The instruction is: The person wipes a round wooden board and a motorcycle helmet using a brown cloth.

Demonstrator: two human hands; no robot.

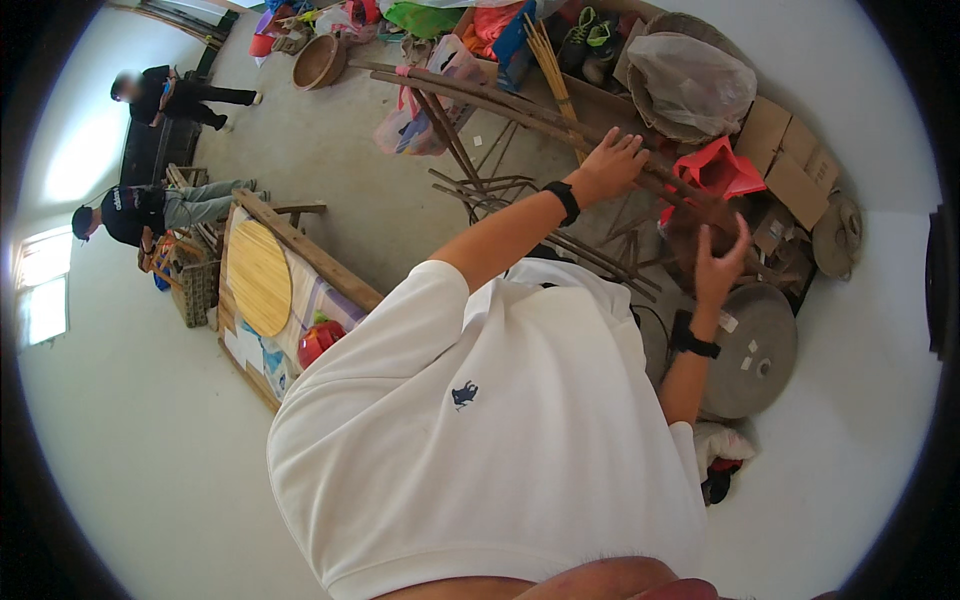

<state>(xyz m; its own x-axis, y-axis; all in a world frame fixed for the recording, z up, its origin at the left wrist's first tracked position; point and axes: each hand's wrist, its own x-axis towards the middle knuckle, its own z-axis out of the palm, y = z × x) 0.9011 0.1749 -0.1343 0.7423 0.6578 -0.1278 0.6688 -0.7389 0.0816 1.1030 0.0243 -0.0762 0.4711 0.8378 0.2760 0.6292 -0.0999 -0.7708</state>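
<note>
My left hand lies over the two long brown rails of a wooden pole frame, its fingers across them. The rails slant from upper left down to the right, with thin legs below the far end. My right hand has thumb and fingers apart near the frame's close end. A dark brown rounded thing is blurred beside it; whether my right hand touches it, I cannot tell. Both wrists wear black bands. More thin wooden poles lie or stand under my left arm.
Around the right hand are a grey round lid-like disc, a red bag, cardboard boxes and a basket with plastic. A bed-like wooden platform holds a round bamboo-coloured board. Two people stand at left.
</note>
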